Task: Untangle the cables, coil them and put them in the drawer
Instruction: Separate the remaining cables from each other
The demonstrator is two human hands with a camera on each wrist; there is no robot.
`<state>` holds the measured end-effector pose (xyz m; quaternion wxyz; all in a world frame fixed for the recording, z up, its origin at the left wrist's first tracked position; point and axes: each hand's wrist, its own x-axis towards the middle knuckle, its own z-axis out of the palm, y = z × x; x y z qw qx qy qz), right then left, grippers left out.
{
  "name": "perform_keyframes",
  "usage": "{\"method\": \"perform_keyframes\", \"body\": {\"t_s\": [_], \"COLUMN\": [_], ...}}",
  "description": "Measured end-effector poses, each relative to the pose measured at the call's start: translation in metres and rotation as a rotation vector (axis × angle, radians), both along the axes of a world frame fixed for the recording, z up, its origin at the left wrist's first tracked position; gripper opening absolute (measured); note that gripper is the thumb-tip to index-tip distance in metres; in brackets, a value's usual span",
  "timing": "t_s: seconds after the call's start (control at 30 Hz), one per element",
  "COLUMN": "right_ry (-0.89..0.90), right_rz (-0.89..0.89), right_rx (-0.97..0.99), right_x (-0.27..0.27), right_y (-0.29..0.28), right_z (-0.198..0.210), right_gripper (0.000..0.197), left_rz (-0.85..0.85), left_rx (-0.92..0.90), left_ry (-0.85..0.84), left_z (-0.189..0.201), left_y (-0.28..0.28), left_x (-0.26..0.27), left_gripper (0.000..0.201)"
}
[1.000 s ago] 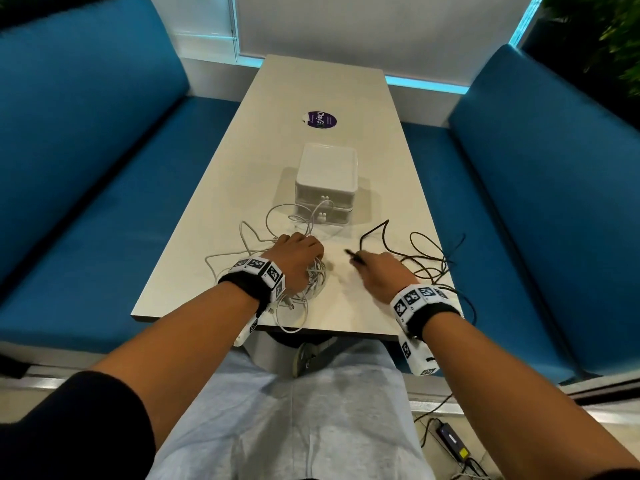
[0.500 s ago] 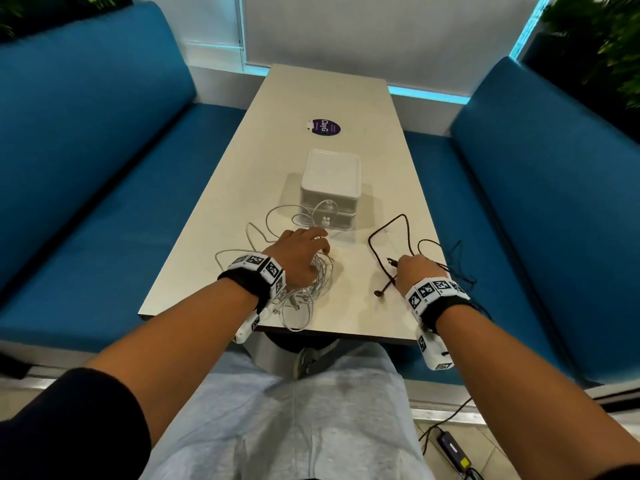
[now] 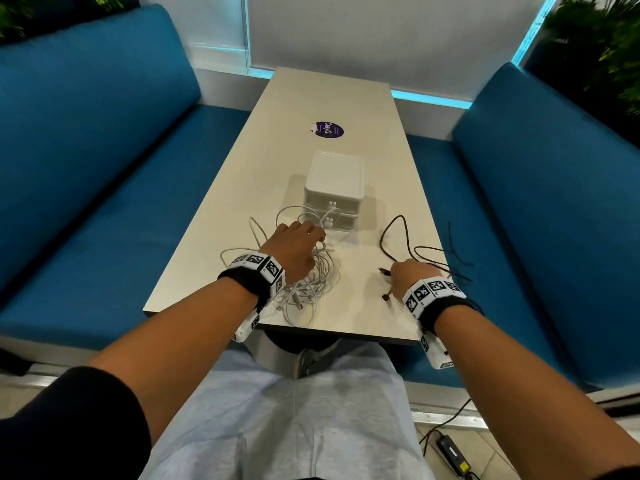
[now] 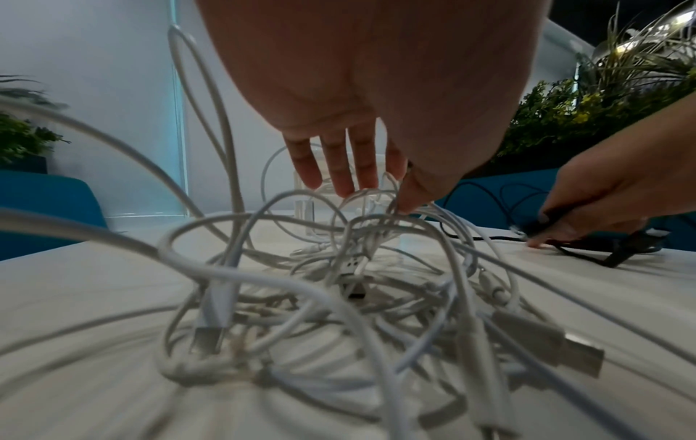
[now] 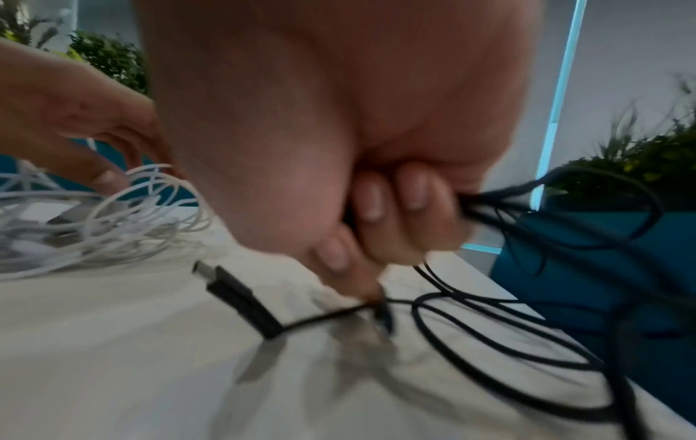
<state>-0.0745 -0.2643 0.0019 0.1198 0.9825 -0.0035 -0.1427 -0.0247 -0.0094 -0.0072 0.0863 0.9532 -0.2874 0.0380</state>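
A tangle of white cables point(image 3: 318, 282) point(image 4: 339, 297) lies near the table's front edge. My left hand point(image 3: 298, 247) point(image 4: 350, 178) rests on top of it, fingers straight, fingertips and thumb touching the upper loops. A black cable point(image 3: 398, 230) point(image 5: 489, 327) lies apart to the right, some loops hanging over the table's right edge. My right hand point(image 3: 412, 275) point(image 5: 384, 214) grips several of its strands in curled fingers. Its black USB plug point(image 5: 237, 300) sticks up just left of that hand. The white two-drawer box point(image 3: 334, 188) stands behind the white tangle, both drawers closed.
The narrow beige table point(image 3: 332, 98) carries a purple sticker point(image 3: 327, 129) beyond the box. Blue benches point(image 3: 86, 168) point(image 3: 554, 202) flank both sides. A power adapter point(image 3: 453, 452) with its lead lies on the floor at the lower right.
My right hand has drawn the black cable right and toward me, away from the white tangle. The left hand stayed on the white cables, reaching slightly further forward.
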Motion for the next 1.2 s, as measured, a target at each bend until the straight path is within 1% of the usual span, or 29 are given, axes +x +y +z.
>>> {"method": "perform_keyframes", "body": {"t_s": [0.07,0.1,0.2,0.27,0.33,0.4,0.43,0.47,0.53,0.57,0.7,0.8,0.87,0.93,1.03,1.1,1.2], "right_ry": [-0.019,-0.032,-0.086,-0.105,-0.102,-0.101,-0.1,-0.089,-0.051,-0.03,0.055,0.066,0.07,0.072,0.089,0.111,0.135], "right_rz": [-0.05,-0.09,-0.199,-0.235,-0.215,-0.167,-0.13,-0.094,-0.029,-0.007,0.012,0.062,0.091,0.107,0.147,0.165,0.158], "right_rx": [-0.049,-0.037,0.087,0.206,0.368,0.509,0.557,0.589,0.633,0.652,0.709,0.723,0.725,0.736,0.766,0.752,0.69], "right_x": [-0.004,-0.005,0.001,0.009,0.013,0.014,0.013,0.013,0.01,0.009,0.004,-0.001,-0.004,-0.005,-0.007,-0.007,-0.008], "right_y": [-0.011,-0.014,-0.013,-0.003,0.009,0.02,0.025,0.03,0.04,0.045,0.06,0.068,0.073,0.078,0.086,0.092,0.103], "right_z": [0.003,0.004,0.008,0.009,0.007,0.004,0.003,0.002,-0.001,-0.002,-0.006,-0.007,-0.008,-0.006,-0.002,-0.002,-0.008], "right_gripper": [0.029,0.031,0.024,0.021,0.026,0.028,0.027,0.024,0.021,0.021,0.03,0.031,0.029,0.026,0.016,0.016,0.021], "left_rz": [0.002,-0.005,-0.039,-0.051,-0.042,-0.032,-0.037,-0.035,0.0,0.012,-0.016,0.002,-0.006,-0.026,-0.025,-0.012,0.002], "left_rx": [-0.006,-0.022,-0.113,-0.184,-0.223,-0.216,-0.2,-0.176,-0.111,-0.077,-0.033,0.041,0.07,0.109,0.142,0.138,0.139], "left_ry": [0.044,0.084,0.201,0.194,0.103,-0.003,-0.023,0.003,0.14,0.192,0.276,0.365,0.394,0.355,0.268,0.247,0.213], "left_z": [0.002,0.003,0.004,0.003,0.004,0.005,0.006,0.009,0.014,0.016,0.017,0.015,0.013,0.009,0.005,0.003,0.003], "left_y": [-0.001,-0.001,0.001,0.0,-0.001,-0.001,-0.001,0.0,0.002,0.004,0.011,0.016,0.017,0.015,0.014,0.013,0.013], "left_x": [0.0,0.0,0.001,0.0,-0.001,0.001,0.002,0.002,0.0,0.0,-0.005,-0.008,-0.01,-0.012,-0.016,-0.016,-0.018], "left_gripper": [0.038,0.038,0.038,0.033,0.024,0.019,0.016,0.014,0.013,0.016,0.026,0.021,0.026,0.027,0.025,0.026,0.027]}}
